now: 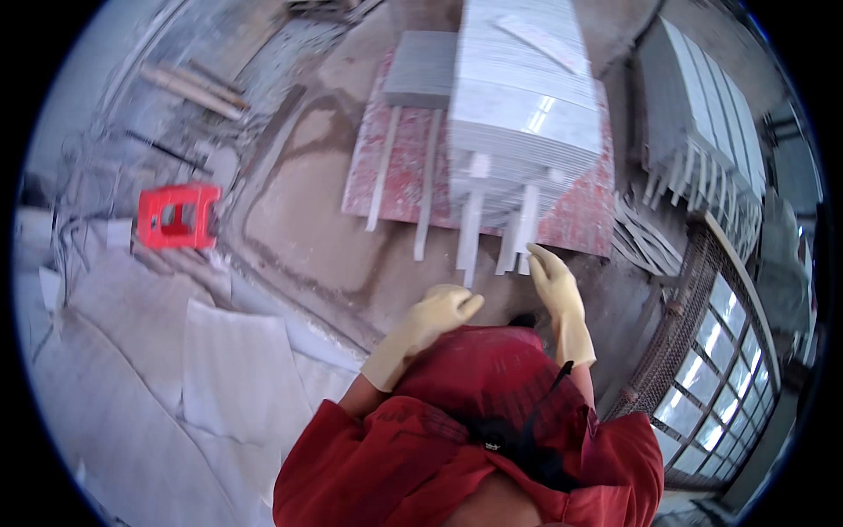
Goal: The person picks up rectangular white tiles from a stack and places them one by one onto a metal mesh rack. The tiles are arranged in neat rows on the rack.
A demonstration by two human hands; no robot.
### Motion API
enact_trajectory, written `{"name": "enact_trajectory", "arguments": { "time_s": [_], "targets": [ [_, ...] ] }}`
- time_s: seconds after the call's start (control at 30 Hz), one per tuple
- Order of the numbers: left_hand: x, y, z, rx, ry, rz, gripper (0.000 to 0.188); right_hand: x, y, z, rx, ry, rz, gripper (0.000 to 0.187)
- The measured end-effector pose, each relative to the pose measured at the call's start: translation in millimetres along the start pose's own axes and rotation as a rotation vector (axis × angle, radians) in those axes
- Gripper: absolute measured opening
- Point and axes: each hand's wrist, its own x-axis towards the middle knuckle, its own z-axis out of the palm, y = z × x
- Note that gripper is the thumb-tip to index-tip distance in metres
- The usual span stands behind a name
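Observation:
Both hands wear pale yellow rubber gloves. My left hand (439,310) is in front of my body with its fingers curled in and the thumb pointing right; nothing shows in it. My right hand (555,279) is raised with its fingers stretched toward the ends of white strips (524,220); whether the fingertips touch them cannot be made out. These strips hang out from under a tall stack of pale grey slabs (527,114). More strips (428,189) stick out from a lower grey stack (421,70) on its left.
The stacks stand on a mottled red board (580,211). On the right are another slab stack (702,114), loose strips (645,237) and a metal rack (711,369). A red plastic stool (149,220) and white sheets (237,360) lie to the left.

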Motion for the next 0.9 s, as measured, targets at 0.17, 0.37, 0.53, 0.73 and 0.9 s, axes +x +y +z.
{"name": "enact_trajectory", "arguments": {
  "time_s": [0.17, 0.37, 0.53, 0.73, 0.9],
  "targets": [
    [-107.9, -111.3, -61.7, -0.064, 0.220, -0.325, 0.049, 25.1, -87.5, 156.8, -0.196, -0.503, -0.558, 0.039],
    [-185.2, -167.8, -78.8, -0.494, 0.470, -0.609, 0.051, 26.5, -177.0, 273.5, -0.418, -0.830, -0.740, 0.042],
    [-188.5, -196.6, -108.8, -0.734, 0.494, -0.664, 0.048, 61.3, -202.4, 321.6, -0.496, -0.949, -0.702, 0.042],
    [-130.9, -302.1, -192.7, -0.779, 0.642, -0.536, 0.042, 147.0, -231.2, 387.8, -0.461, -0.883, -0.692, 0.043],
    [-51.6, -336.8, -302.5, -0.509, 0.448, -0.536, 0.042, 246.1, -260.5, 382.7, -0.314, -0.542, -0.496, 0.044]
  ]
}}
